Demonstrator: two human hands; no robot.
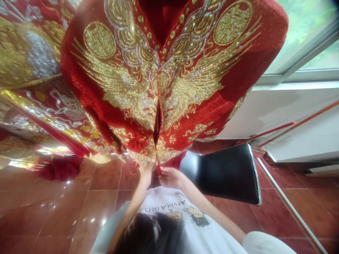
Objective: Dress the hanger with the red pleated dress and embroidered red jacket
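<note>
A red jacket [169,70] with heavy gold and silver embroidery hangs in front of me, its front opening running down the middle. My left hand [146,173] reaches up to the bottom hem just left of the opening, with its fingers pinched on the edge. My right hand [171,177] is closed on the hem just right of the opening. The two hands are close together at the lowest point of the jacket. My white printed T-shirt [185,215] and dark hair [150,234] fill the bottom of the view.
A black padded chair [227,173] stands just right of my hands. More red and gold embroidered cloth [34,88] hangs at the left. Below is a glossy red tiled floor [53,211]. A white wall and window [299,53] are at the right, with a thin white rod [288,204] on the floor.
</note>
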